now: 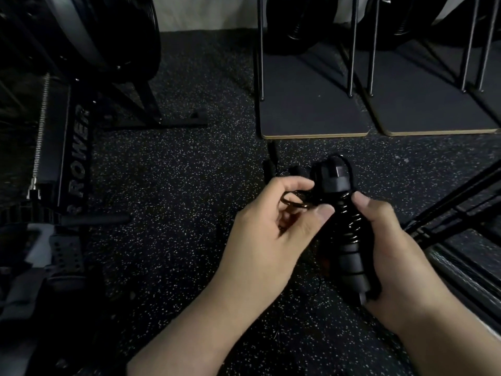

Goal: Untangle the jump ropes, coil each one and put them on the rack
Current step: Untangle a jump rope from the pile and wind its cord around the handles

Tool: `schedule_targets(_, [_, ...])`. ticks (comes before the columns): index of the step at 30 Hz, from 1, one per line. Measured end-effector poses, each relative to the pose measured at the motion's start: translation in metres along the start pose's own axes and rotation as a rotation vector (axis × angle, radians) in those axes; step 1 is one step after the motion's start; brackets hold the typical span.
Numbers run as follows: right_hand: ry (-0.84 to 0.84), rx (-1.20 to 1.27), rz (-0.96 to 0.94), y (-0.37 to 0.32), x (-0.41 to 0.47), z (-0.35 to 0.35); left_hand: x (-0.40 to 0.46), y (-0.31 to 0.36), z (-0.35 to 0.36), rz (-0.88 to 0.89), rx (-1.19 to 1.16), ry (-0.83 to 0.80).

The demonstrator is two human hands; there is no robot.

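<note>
A black jump rope bundle [343, 218], handles with cord wound around them, is held above the speckled floor. My right hand [398, 248] grips the handles from the right, thumb on top near the cord windings. My left hand [273, 232] pinches a loop of the thin dark cord [294, 203] beside the handle tops. More black rope parts [271, 164] lie on the floor just beyond the hands, hard to make out in the dim light.
A rowing machine [78, 147] fills the left side. Two dark boards with upright metal rods [311, 104] stand at the back right, weight plates behind them. A black metal frame [458, 202] slants in at the right.
</note>
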State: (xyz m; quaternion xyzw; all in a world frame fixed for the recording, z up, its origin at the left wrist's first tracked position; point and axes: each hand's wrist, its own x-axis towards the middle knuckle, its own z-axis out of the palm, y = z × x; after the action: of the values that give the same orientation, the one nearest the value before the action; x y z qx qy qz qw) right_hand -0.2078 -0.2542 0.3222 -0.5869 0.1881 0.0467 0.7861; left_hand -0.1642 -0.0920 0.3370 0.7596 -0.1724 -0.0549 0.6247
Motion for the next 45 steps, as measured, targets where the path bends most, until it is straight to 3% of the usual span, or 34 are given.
schedule_targets(7, [-0.130, -0.025, -0.048, 0.000, -0.003, 0.014, 0.001, -0.007, -0.003, 0.259, 0.265, 0.284])
schedule_targets(12, [-0.132, 0.001, -0.086, -0.001, -0.003, 0.016, 0.005, -0.007, -0.009, 0.355, 0.363, 0.336])
schedule_targets(14, [-0.095, 0.042, -0.065, -0.001, -0.002, 0.015, 0.006, -0.005, -0.012, 0.369, 0.281, 0.296])
schedule_targets(16, [-0.124, 0.117, 0.019, -0.002, -0.003, 0.015, 0.006, -0.002, -0.016, 0.270, 0.055, 0.224])
schedule_targets(20, [-0.381, 0.287, 0.090, -0.001, 0.000, 0.015, 0.008, 0.007, -0.022, 0.140, -0.395, 0.216])
schedule_targets(28, [-0.535, 0.573, 0.132, 0.010, 0.006, 0.013, 0.013, 0.016, -0.018, -0.004, -0.682, 0.128])
schedule_targets(31, [-0.578, 0.680, 0.177, 0.012, 0.008, 0.008, 0.016, 0.011, -0.019, -0.022, -0.589, 0.088])
schedule_targets(36, [-0.610, 0.697, 0.195, 0.014, 0.010, 0.006, 0.012, 0.006, -0.023, 0.050, -0.188, 0.047])
schedule_targets(45, [-0.635, 0.668, 0.163, 0.013, 0.007, 0.010, 0.009, 0.012, -0.013, -0.003, -0.176, 0.074])
